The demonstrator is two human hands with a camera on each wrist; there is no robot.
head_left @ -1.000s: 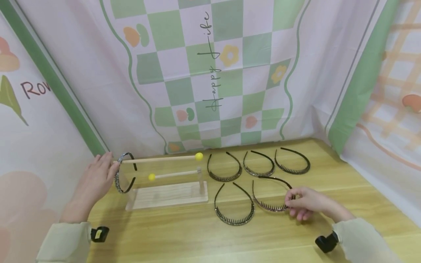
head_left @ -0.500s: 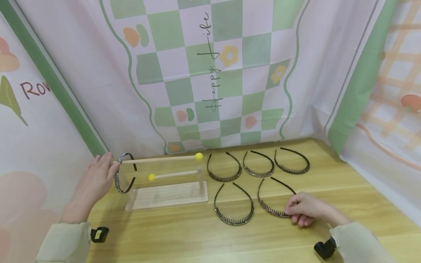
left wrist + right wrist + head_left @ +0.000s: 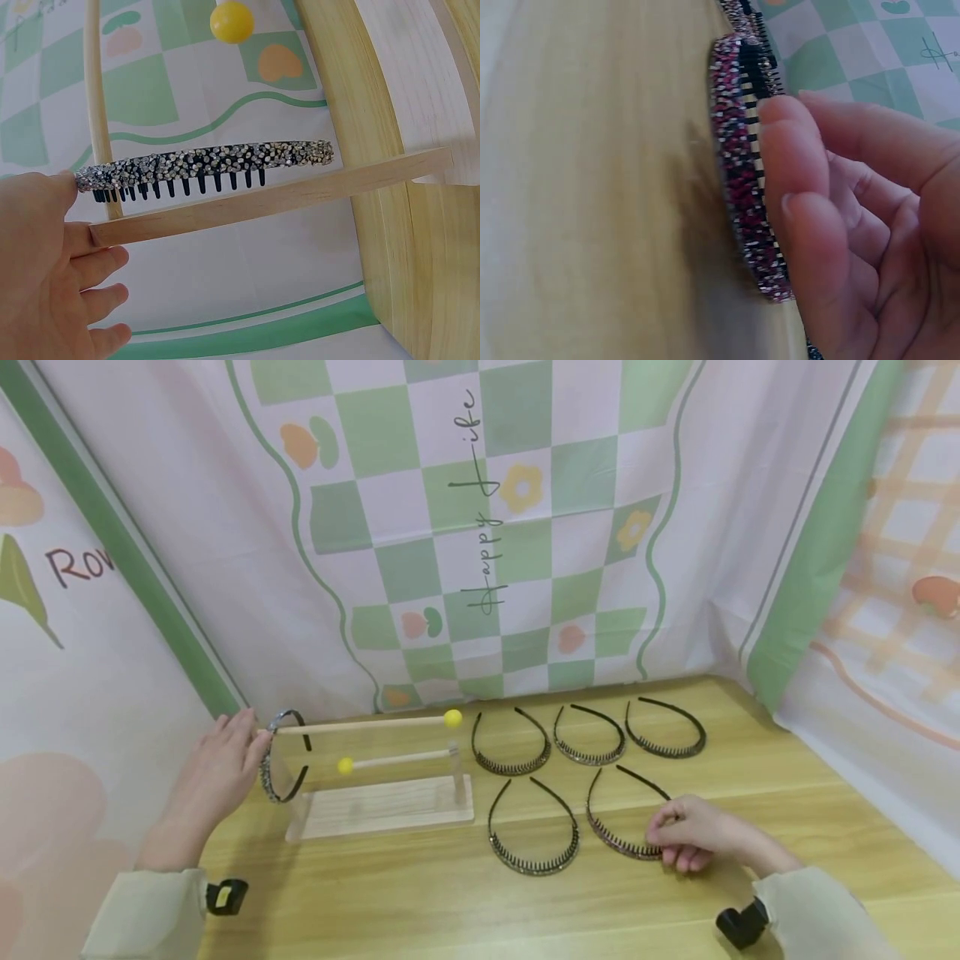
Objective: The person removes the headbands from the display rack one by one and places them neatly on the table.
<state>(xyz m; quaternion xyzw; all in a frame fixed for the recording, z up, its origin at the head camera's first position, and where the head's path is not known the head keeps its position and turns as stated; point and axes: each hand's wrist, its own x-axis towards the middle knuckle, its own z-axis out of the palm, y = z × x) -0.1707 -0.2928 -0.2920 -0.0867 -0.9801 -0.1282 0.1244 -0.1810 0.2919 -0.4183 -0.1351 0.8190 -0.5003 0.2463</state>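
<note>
My right hand (image 3: 693,833) pinches the right side of a black toothed headband (image 3: 625,846), its fingers covering part of that side. The right wrist view shows the headband's outer face (image 3: 739,169) coated in pink and silver glitter, close over the table, with fingers (image 3: 787,150) against its teeth. At far left, my left hand (image 3: 217,768) rests on the end of a wooden stand (image 3: 382,806). A silver rhinestone headband (image 3: 202,161) hangs there on the upper dowel (image 3: 367,725). The left thumb touches that headband, and the index finger lies against the stand's post (image 3: 277,206).
Several more headbands lie flat right of the stand, including a near one (image 3: 534,867) beside the pinched headband and a back-right one (image 3: 667,750). Yellow balls (image 3: 453,718) tip the dowels. A patterned curtain (image 3: 487,527) hangs behind the wooden table (image 3: 450,910).
My right hand has turned the pinched headband and shifted it slightly right and toward me, apart from its neighbours; in the last half second it barely moves. My left hand stays put.
</note>
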